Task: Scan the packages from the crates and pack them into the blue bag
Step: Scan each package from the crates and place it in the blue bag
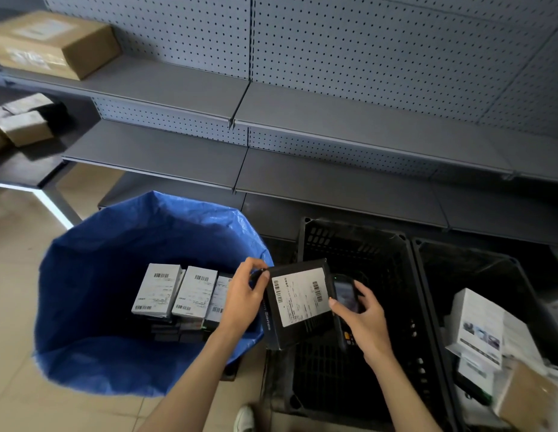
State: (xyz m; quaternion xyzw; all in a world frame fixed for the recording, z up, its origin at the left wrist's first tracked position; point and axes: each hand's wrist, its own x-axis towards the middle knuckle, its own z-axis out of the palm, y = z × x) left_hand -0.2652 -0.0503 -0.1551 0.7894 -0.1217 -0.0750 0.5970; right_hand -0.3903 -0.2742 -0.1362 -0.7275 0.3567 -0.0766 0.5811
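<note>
Now left hand (240, 299) grips black package (298, 304), right hand (363, 319) holds scanner (344, 293)

One wide-angle camera, worn on the head, looks forward and steeply down, close above the left hand (240, 296) and right hand (363, 319). The blue bag (115, 260) fills the near left, the crates (365, 244) the near right, shelves (334, 176) the far side.

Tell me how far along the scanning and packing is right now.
Done: at least three labelled packages lie in the blue bag. In hand: the left hand holds a black package above the near crate while the right hand holds the scanner beside its label. Left: the near crate looks bare where visible, but the right crate still holds several boxes.
</note>
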